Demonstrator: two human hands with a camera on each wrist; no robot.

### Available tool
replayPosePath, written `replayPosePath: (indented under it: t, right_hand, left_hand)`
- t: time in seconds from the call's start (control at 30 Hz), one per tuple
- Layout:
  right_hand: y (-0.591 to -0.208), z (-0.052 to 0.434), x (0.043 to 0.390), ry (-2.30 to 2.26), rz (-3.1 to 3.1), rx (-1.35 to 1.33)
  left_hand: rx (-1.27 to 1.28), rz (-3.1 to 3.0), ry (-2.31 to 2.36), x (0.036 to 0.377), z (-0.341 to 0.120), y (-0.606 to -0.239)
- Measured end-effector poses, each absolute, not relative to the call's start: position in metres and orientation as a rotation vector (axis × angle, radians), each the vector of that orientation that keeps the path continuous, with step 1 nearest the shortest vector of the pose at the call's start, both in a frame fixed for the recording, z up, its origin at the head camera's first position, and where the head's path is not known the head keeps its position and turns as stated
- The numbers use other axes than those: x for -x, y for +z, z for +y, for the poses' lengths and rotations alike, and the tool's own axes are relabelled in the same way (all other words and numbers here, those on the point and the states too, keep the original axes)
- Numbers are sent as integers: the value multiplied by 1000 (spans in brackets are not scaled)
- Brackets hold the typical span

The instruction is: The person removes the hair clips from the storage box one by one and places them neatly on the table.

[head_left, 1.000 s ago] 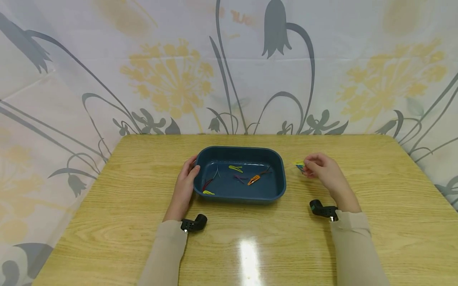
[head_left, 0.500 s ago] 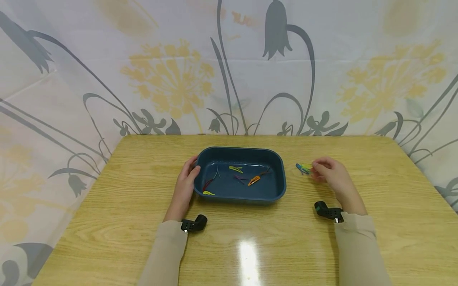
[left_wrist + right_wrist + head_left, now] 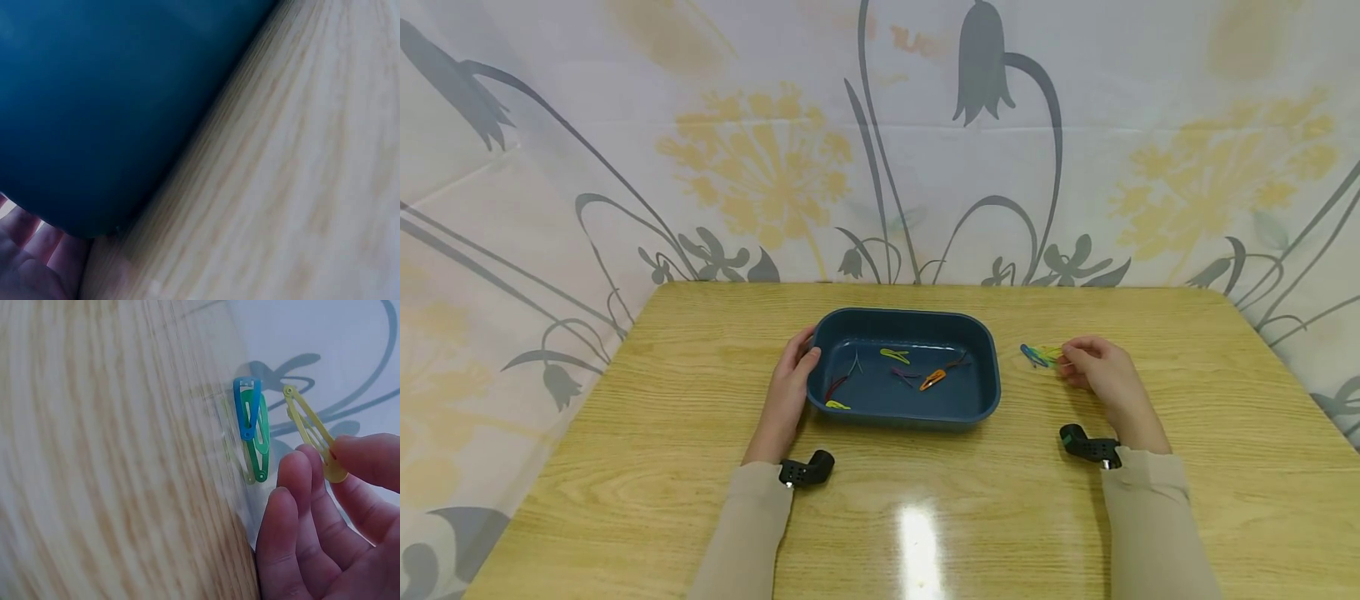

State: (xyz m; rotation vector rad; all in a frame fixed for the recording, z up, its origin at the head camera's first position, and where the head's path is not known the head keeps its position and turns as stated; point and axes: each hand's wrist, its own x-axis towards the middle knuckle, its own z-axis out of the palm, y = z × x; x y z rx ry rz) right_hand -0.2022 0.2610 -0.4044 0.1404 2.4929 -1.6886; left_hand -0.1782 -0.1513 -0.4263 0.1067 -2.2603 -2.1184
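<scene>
My left hand (image 3: 791, 369) grips the left end of a dark blue plastic tub (image 3: 895, 419), thumb at the rim and fingers along the outer wall. In the left wrist view its fingers (image 3: 40, 247) lie against the tub's wall, low over the wood. Right of the tub, my right hand (image 3: 1101, 371) pinches a yellow snap hair clip (image 3: 309, 425) between thumb and fingertips, its narrow end pointing away. Just beyond those fingertips, a blue hair clip (image 3: 247, 406) overlaps a green hair clip (image 3: 263, 425) on the table. A pale yellowish clip shows partly behind them.
Inside the tub lie several hair clips, among them an orange clip (image 3: 932, 380), a purple clip (image 3: 904, 375) and a yellow-green clip (image 3: 895, 356). The wooden table (image 3: 985, 517) ends at a flower-patterned cloth (image 3: 910, 150) behind.
My right hand has shifted a little to the right, away from the tub. The blue and green clips, partly covered by its fingers before, now show on the table. The left hand stays put.
</scene>
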Motion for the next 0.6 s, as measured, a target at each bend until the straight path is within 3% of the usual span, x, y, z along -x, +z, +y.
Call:
replayPosePath:
  t: [0.6]
  right_hand:
    - [-408,268,202,-1843,2377,-284]
  left_hand:
    - [-139,-2272,-2137,178,-151,-426]
